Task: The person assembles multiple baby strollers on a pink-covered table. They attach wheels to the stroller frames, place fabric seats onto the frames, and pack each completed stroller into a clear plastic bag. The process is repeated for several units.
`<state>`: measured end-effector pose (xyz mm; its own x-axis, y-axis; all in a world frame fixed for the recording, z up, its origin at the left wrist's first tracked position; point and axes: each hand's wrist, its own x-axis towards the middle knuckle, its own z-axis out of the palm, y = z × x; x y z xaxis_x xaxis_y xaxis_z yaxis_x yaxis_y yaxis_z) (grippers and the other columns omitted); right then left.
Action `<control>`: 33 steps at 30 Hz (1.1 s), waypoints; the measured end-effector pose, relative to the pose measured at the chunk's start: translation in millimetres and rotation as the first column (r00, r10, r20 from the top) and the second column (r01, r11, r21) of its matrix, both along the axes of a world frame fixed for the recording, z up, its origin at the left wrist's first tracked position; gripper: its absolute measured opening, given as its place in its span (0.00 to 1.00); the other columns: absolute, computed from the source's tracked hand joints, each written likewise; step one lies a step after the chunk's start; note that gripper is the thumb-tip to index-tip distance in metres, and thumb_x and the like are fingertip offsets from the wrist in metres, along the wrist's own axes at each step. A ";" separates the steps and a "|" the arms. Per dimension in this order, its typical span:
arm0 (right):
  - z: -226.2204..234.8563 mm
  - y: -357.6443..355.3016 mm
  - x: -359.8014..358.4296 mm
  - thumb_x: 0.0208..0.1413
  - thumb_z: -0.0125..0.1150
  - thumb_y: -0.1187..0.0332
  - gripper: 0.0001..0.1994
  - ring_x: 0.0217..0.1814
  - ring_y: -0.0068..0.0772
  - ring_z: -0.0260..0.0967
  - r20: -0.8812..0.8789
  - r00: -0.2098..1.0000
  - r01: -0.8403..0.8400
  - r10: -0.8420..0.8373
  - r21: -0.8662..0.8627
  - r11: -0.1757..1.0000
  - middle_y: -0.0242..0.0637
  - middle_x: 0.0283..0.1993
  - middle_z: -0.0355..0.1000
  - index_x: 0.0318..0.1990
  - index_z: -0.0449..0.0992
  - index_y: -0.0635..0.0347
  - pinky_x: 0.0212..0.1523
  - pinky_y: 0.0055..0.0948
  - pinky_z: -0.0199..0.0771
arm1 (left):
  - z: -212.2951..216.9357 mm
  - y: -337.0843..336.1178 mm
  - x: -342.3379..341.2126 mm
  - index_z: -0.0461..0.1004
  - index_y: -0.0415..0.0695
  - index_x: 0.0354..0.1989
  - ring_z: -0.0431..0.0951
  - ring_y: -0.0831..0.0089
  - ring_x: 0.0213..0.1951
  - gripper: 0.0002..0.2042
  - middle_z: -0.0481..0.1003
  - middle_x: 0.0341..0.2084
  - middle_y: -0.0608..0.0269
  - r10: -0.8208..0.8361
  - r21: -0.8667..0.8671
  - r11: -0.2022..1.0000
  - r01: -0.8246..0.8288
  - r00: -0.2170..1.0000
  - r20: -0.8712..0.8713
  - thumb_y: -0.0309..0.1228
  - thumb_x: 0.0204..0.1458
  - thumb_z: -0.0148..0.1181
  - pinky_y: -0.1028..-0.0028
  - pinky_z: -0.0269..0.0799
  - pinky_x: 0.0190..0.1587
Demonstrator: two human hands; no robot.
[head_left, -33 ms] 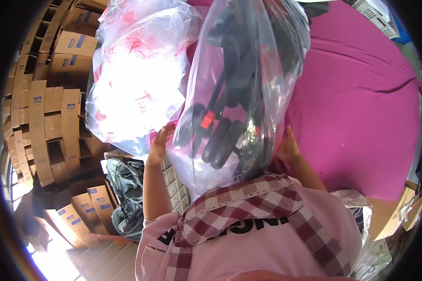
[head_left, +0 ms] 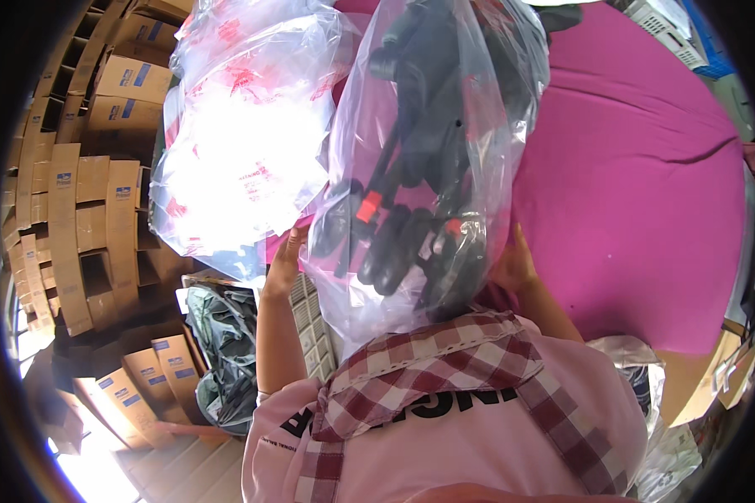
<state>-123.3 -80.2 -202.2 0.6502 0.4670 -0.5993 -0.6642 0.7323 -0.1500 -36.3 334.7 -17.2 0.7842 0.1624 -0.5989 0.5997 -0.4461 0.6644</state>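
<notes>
A clear plastic bag (head_left: 512,180) lies lengthwise in front of me. Inside it is what looks like a folded stroller (head_left: 432,109), with dark fabric, black tubes, black wheels and small red parts. At the bag's left side, my left hand (head_left: 285,260) is open, its fingers stretched away from me beside the plastic. On the opposite side my right hand (head_left: 516,264) is open against or close to the bag, with a finger stretched out and the rest partly hidden. Whether either hand presses on the plastic is hard to tell.
Another clear bag with red print (head_left: 252,109) lies at left, glaring white. Magenta cloth (head_left: 637,201) covers the table. Cardboard boxes (head_left: 109,193) are stacked at far left. A crate with grey-green fabric (head_left: 222,335) stands by my left arm; a white basket (head_left: 667,29) is far right.
The bagged stroller's wheels and the plastic around them have shifted slightly. Both hands stay almost in place on either side of it.
</notes>
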 end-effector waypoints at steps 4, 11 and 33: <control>108.9 -6.2 34.2 0.61 0.36 0.28 0.44 0.63 0.43 0.67 0.324 0.938 -0.049 0.124 -0.230 0.972 0.43 0.67 0.66 0.66 0.65 0.62 0.62 0.42 0.65 | -33.1 20.7 -9.1 0.67 0.33 0.64 0.67 0.63 0.63 0.32 0.71 0.60 0.51 0.020 -0.164 0.986 0.032 0.952 0.305 0.53 0.69 0.40 0.69 0.55 0.68; 153.5 69.6 82.4 0.62 0.59 0.47 0.25 0.51 0.23 0.69 0.205 0.727 -0.150 0.656 -0.884 0.443 0.29 0.48 0.75 0.54 0.77 0.58 0.52 0.34 0.69 | -4.5 29.1 -35.4 0.68 0.35 0.62 0.71 0.63 0.60 0.24 0.74 0.57 0.49 -0.057 -0.016 0.996 0.084 0.792 0.608 0.44 0.70 0.46 0.68 0.62 0.64; 63.3 72.6 29.9 0.66 0.54 0.64 0.11 0.45 0.33 0.75 0.381 0.917 0.366 -0.118 -0.689 0.626 0.37 0.41 0.75 0.47 0.74 0.61 0.47 0.33 0.76 | 15.6 127.1 -113.5 0.71 0.33 0.58 0.76 0.64 0.53 0.18 0.76 0.51 0.49 -0.108 0.124 0.992 0.028 0.707 0.699 0.35 0.66 0.55 0.67 0.71 0.57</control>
